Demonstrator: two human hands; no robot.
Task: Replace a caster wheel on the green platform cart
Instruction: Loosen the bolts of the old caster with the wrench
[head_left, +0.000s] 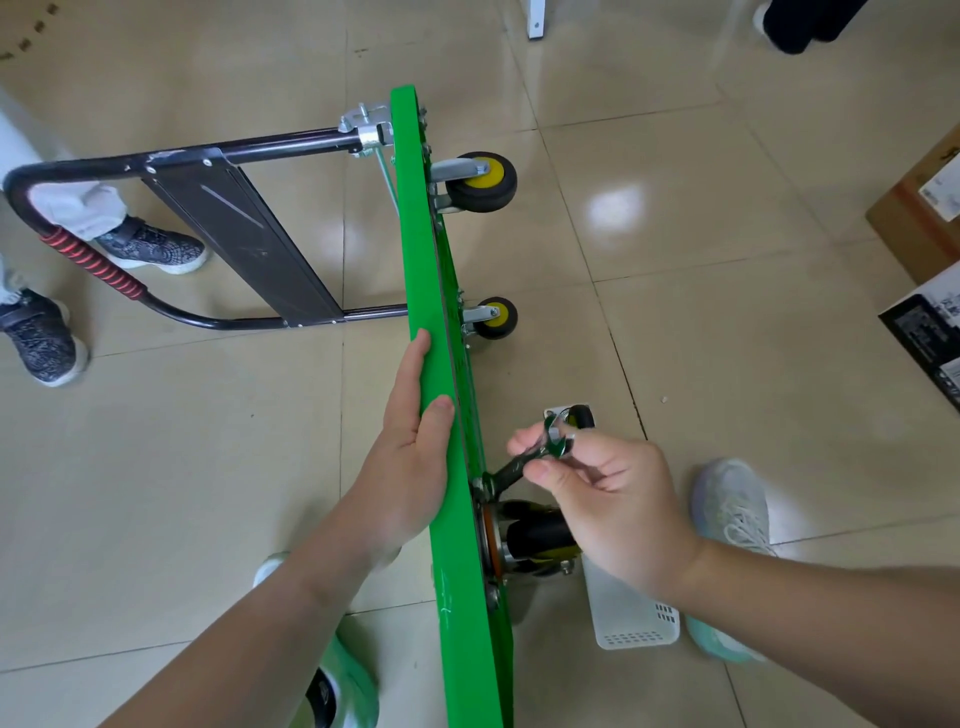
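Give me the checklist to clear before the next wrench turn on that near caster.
1. Cart steadied: left hand rests flat against the upper edge of the green cart, which stands on its side. Ok.
2. Wrench seated: the lower end of the wrench sits at the near caster mount, but its bite on the nut is hidden. Cannot tell.
3. Grip: right hand pinches the wrench's upper end. Ok.
4. Spare ready: loose caster lies on the floor beyond the right hand. Ok.
5. Place for hardware: white basket sits on the floor beside the cart. Ok.
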